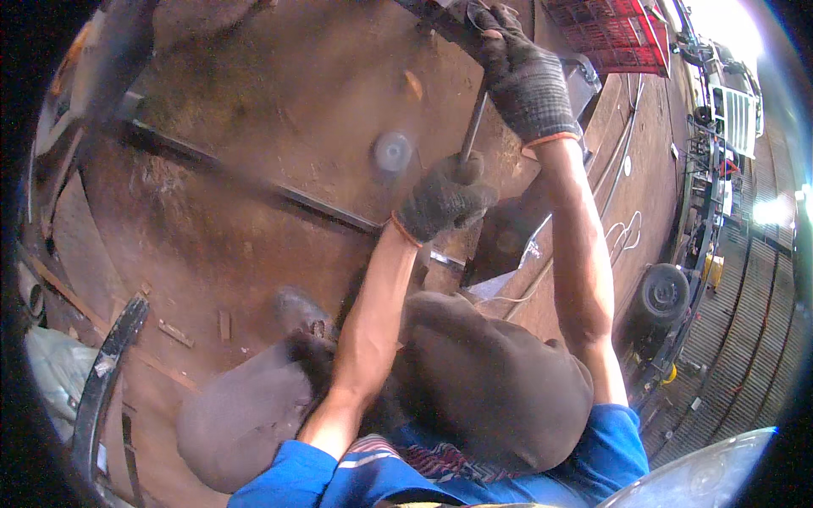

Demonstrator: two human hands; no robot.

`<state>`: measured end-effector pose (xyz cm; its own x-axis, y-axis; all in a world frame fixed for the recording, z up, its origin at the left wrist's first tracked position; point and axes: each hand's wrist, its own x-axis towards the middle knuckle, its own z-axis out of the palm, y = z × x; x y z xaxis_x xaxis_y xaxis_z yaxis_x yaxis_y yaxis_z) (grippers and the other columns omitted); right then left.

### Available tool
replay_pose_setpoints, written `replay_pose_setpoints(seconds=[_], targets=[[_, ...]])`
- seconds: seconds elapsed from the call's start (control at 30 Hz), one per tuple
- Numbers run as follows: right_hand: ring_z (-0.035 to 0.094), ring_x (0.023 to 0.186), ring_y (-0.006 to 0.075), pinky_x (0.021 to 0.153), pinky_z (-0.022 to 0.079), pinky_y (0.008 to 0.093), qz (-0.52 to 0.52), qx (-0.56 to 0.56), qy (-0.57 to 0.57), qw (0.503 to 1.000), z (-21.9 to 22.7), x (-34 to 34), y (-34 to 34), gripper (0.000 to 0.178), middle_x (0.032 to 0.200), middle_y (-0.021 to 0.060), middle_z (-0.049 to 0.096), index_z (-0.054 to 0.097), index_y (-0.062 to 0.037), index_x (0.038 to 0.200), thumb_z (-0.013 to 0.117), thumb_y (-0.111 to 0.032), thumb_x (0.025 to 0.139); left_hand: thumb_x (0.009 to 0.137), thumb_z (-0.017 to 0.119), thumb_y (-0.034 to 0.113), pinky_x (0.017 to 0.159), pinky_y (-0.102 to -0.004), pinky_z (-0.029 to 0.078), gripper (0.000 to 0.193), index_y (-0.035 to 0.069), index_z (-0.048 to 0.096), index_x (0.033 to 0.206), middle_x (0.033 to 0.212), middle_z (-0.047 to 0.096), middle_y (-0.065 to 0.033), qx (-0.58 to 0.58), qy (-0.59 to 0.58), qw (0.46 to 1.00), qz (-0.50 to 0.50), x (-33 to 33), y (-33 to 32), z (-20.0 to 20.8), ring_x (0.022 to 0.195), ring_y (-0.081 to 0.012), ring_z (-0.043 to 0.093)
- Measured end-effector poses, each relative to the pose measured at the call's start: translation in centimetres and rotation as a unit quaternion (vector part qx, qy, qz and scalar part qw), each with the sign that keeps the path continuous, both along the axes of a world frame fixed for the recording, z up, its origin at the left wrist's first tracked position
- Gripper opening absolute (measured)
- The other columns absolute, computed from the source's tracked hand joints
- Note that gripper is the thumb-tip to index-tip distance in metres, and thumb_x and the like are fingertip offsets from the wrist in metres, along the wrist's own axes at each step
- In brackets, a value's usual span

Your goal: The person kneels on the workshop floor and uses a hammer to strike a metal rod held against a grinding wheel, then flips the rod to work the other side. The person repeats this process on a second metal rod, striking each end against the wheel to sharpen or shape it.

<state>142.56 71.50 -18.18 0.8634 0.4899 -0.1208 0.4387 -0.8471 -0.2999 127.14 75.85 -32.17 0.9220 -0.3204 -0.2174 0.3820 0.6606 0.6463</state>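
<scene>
Left hand (pixel 447 199) grips a rod (pixel 476 125) angled toward one o'clock above brown floor (pixel 220 254); right hand (pixel 527 80), its hold unclear, has a red crate (pixel 611 38) at two o'clock.

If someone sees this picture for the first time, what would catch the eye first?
Probably the gloved left hand near the centre, gripping a thin rod, and the gloved right hand farther up and to its right. Next may come the bright red crate at the upper right, then the dark wheel at the right side.
</scene>
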Motion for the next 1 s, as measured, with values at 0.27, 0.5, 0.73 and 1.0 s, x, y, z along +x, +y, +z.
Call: replay_pose_setpoints(seconds=[0.27,0.5,0.73,1.0], targets=[[0.063,0.091,0.0448,0.077,0.052,0.0521,0.063,0.051,-0.108,0.991,-1.0,-3.0,-1.4,0.034,0.112,0.0238,0.064,0.06,-0.0067,0.12,0.045,-0.03,0.1,0.089,0.067,0.01,0.051,-0.0296,0.045,0.019,0.01,0.058,0.106,0.068,0.061,0.0001,-0.209,-0.123,0.97,0.019,-0.1,-0.6,-1.2,0.054,-0.0151,0.056],[0.054,0.122,0.0399,0.1,0.048,0.0459,0.106,0.027,-0.159,0.981,-2.2,-6.9,-2.3,0.042,0.135,0.0229,0.054,0.056,-0.0109,0.134,0.046,-0.032,0.1,0.091,0.059,0.011,0.072,-0.0364,0.056,0.03,0.01,0.055,0.121,0.088,0.062,-0.008,0.003,-0.276,0.961,0.021,-0.5,-2.2,-5.1,0.075,-0.0194,0.063],[0.057,0.118,0.039,0.096,0.049,0.0433,0.123,0.029,-0.179,0.976,-2.9,-8.3,-3.5,0.039,0.135,0.0177,0.055,0.055,-0.014,0.135,0.043,-0.034,0.103,0.091,0.06,0.006,0.069,-0.0374,0.053,0.02,0.008,0.058,0.11,0.077,0.061,-0.0051,-0.193,-0.086,0.978,0.002,-0.7,-1.3,-2.3,0.069,-0.0176,0.06],[0.058,0.114,0.0406,0.095,0.05,0.0465,0.046,0.074,-0.054,0.995,-1.6,-6.1,-1.0,0.036,0.138,0.0201,0.052,0.06,-0.011,0.127,0.044,-0.03,0.101,0.084,0.069,0.005,0.054,-0.0288,0.045,0.031,0.01,0.056,0.113,0.066,0.052,0.0006,0.022,-0.319,0.929,0.185,0.5,-2.2,-3.7,0.053,-0.0105,0.048]])
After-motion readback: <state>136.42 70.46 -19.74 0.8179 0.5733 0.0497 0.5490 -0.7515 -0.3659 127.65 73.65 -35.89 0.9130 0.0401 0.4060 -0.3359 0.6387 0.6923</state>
